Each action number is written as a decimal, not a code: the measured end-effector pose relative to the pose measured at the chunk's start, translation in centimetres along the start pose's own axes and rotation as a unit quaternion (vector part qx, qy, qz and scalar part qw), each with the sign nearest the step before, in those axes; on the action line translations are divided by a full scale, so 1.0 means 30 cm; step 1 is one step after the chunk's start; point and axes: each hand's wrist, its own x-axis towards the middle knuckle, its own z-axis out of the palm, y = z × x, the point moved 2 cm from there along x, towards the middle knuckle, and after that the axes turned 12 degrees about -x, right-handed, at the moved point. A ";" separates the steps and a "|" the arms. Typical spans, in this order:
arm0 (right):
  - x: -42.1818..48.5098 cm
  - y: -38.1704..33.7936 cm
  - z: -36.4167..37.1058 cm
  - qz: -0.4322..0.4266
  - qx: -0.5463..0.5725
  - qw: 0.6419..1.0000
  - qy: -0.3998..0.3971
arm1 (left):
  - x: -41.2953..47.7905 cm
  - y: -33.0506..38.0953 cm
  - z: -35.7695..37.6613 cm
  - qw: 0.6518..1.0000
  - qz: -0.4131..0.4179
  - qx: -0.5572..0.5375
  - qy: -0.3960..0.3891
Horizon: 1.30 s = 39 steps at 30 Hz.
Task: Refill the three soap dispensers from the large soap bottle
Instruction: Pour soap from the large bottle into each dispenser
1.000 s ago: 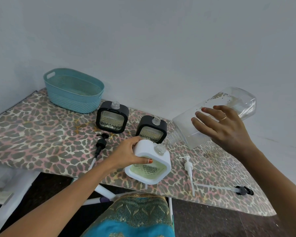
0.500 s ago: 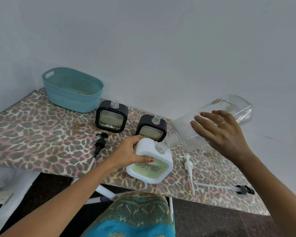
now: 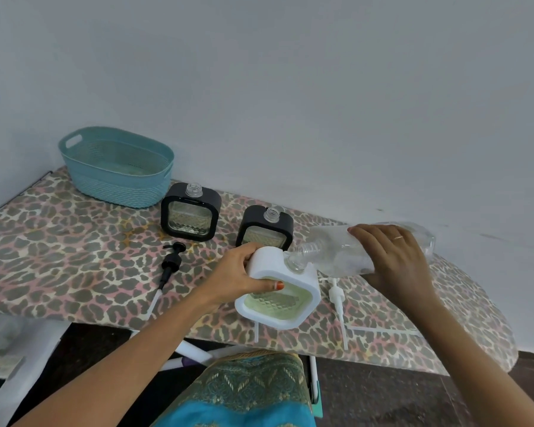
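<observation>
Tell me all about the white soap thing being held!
The white dispenser is a rounded-square plastic frame around a clear diamond-patterned window showing pale yellowish liquid. Its neck is open, no pump. The left hand grips its top corner, holding it tilted at the table edge; the large bottle meets its neck.

large soap bottle [image 3: 330,252]: clear plastic, glossy and smooth, ridged thread at the neck
white dispenser [image 3: 285,305]: matt white plastic frame; shiny clear pane with raised diamond facets
left black dispenser [image 3: 191,215]: matt black plastic frame, faceted clear pane, clear threaded neck
right black dispenser [image 3: 264,231]: matt black frame, clear threaded neck
basket [image 3: 117,181]: teal plastic, matt, moulded in a woven, ribbed texture
counter [image 3: 59,248]: leopard-print cloth cover, matt
black pump [image 3: 170,262]: smooth plastic, slight sheen
white pump [image 3: 335,294]: smooth plastic
wall [image 3: 290,87]: matt paint
garment [image 3: 244,391]: embroidered cloth, faint sheen
</observation>
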 end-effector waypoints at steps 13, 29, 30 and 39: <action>-0.151 0.140 0.079 0.392 0.241 0.887 -0.042 | 0.208 0.042 0.216 0.997 0.013 -0.067 0.022; -0.386 0.234 0.351 0.629 0.401 0.666 -0.013 | 0.553 -0.149 0.396 0.994 -0.052 -0.095 0.029; -0.399 0.249 0.366 0.638 0.397 0.660 -0.010 | 0.563 -0.169 0.400 0.994 -0.059 -0.091 0.031; -0.432 0.311 0.482 0.655 0.403 0.639 -0.008 | 0.585 -0.244 0.399 0.991 -0.085 -0.103 0.030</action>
